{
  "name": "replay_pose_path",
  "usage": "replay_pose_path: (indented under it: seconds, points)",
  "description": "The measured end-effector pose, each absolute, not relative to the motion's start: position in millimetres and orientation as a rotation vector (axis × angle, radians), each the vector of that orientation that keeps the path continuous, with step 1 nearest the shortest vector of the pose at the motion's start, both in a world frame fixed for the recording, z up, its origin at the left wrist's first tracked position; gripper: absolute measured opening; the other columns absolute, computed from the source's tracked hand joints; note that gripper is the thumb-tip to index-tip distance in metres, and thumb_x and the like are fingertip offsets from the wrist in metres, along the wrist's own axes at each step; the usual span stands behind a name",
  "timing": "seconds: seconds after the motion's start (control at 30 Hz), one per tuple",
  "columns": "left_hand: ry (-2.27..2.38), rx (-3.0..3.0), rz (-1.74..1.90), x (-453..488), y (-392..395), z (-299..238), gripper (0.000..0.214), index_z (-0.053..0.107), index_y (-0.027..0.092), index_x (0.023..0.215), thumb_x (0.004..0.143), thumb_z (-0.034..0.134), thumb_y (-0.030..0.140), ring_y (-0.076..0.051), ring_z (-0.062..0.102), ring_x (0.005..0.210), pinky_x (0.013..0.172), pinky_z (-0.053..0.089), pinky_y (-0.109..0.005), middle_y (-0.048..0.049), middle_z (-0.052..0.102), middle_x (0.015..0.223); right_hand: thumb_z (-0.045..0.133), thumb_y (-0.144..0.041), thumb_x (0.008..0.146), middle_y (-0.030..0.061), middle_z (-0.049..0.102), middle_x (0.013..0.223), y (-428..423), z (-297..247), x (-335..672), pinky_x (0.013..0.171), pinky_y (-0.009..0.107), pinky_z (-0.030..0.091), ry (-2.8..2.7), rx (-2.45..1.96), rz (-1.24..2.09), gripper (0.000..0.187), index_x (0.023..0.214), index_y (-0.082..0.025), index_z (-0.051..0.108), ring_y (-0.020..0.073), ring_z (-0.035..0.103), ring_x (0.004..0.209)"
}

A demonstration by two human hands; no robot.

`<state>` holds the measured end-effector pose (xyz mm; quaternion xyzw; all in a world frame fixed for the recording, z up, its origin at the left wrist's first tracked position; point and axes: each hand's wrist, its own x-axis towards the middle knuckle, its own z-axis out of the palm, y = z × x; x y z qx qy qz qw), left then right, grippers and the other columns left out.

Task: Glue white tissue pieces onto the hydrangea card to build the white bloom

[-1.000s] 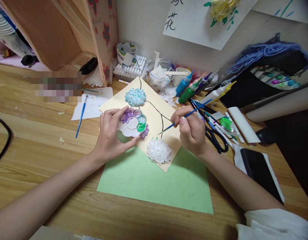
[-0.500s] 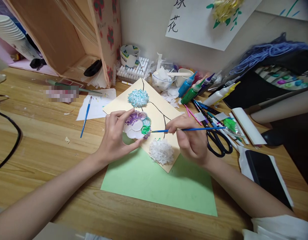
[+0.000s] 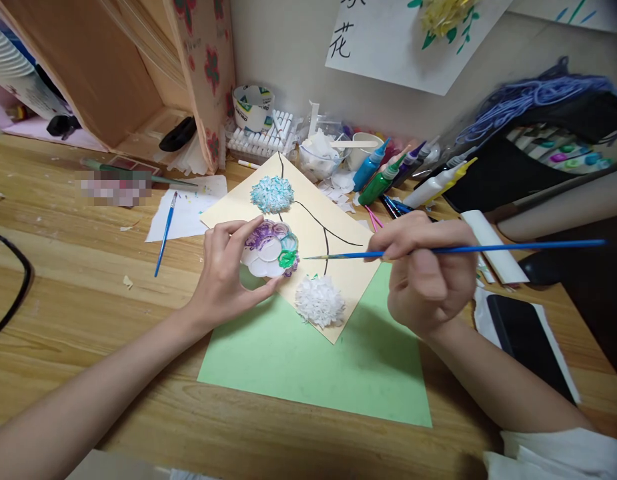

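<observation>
My left hand (image 3: pixel 223 273) grips a small white paint palette (image 3: pixel 268 250) smeared with purple and green paint, held just above a cream card (image 3: pixel 308 227). My right hand (image 3: pixel 425 270) pinches a thin blue paintbrush (image 3: pixel 488 249) that lies almost level, its tip pointing left toward the palette's green well but a little short of it. On the card are black painted stems, a blue-white tissue flower (image 3: pixel 271 193) and a white tissue flower (image 3: pixel 319 301). The card lies partly on a green paper sheet (image 3: pixel 313 360).
A second blue brush (image 3: pixel 165 233) lies on white paper at the left. Paint bottles (image 3: pixel 383 180), pens, a marker tray (image 3: pixel 261 140), a tape roll and a bowl of tissue crowd the back wall. A black phone (image 3: pixel 525 343) lies at the right, a black cable at the far left.
My right hand drew the brush back to the right, away from the palette's green paint, and rose closer to the camera. My left hand kept the palette in place.
</observation>
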<state>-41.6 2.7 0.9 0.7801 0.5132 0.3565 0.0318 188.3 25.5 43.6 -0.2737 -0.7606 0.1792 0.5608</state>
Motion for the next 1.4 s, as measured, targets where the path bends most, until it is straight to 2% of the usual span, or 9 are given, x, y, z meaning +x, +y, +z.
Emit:
replay_pose_path:
  seconds: [0.17, 0.4, 0.57, 0.97, 1.4]
  points:
    - [1.589, 2.411, 1.096, -42, 4, 1, 0.076, 0.033, 0.025, 0.133, 0.067, 0.069, 0.039, -0.027, 0.044, 0.107, 0.091, 0.038, -0.045, -0.0094, 0.047, 0.113, 0.039, -0.021, 0.090, -0.0002, 0.049, 0.063, 30, 41, 190, 0.051, 0.030, 0.036, -1.760, -0.734, 0.398, 0.023, 0.070, -0.021, 0.051, 0.0129, 0.047, 0.052]
    - [1.595, 2.401, 1.116, -41, 5, 0, 0.079, 0.034, 0.022, 0.133, 0.065, 0.071, 0.039, -0.027, 0.044, 0.109, 0.093, 0.037, -0.045, -0.0105, 0.047, 0.115, 0.035, -0.018, 0.090, 0.0016, 0.052, 0.068, 34, 29, 188, 0.057, 0.029, 0.040, -1.964, -0.752, 0.458, 0.025, 0.069, -0.019, 0.049, 0.0128, 0.049, 0.060]
    - [1.613, 2.396, 1.112, -42, 5, -1, 0.080, 0.033, 0.025, 0.133, 0.064, 0.071, 0.041, -0.028, 0.044, 0.110, 0.094, 0.036, -0.046, -0.0096, 0.047, 0.116, 0.034, -0.014, 0.087, 0.0003, 0.048, 0.062, 35, 29, 187, 0.058, 0.028, 0.039, -2.094, -0.726, 0.411, 0.020, 0.072, -0.019, 0.047, 0.0131, 0.046, 0.057]
    - [1.605, 2.401, 1.107, -42, 5, -1, 0.081, 0.031, 0.027, 0.133, 0.064, 0.071, 0.040, -0.028, 0.043, 0.111, 0.093, 0.035, -0.047, -0.0095, 0.046, 0.116, 0.036, -0.010, 0.083, -0.0002, 0.047, 0.061, 35, 32, 187, 0.056, 0.028, 0.038, -2.152, -0.636, 0.383, 0.017, 0.073, -0.019, 0.046, 0.0129, 0.044, 0.055]
    - [1.619, 2.406, 1.098, -42, 5, -1, 0.081, 0.032, 0.028, 0.133, 0.064, 0.072, 0.041, -0.028, 0.043, 0.110, 0.093, 0.036, -0.048, -0.0095, 0.047, 0.116, 0.036, -0.011, 0.084, 0.0003, 0.048, 0.062, 35, 30, 185, 0.058, 0.029, 0.040, -2.122, -0.647, 0.392, 0.017, 0.074, -0.020, 0.047, 0.0135, 0.047, 0.058]
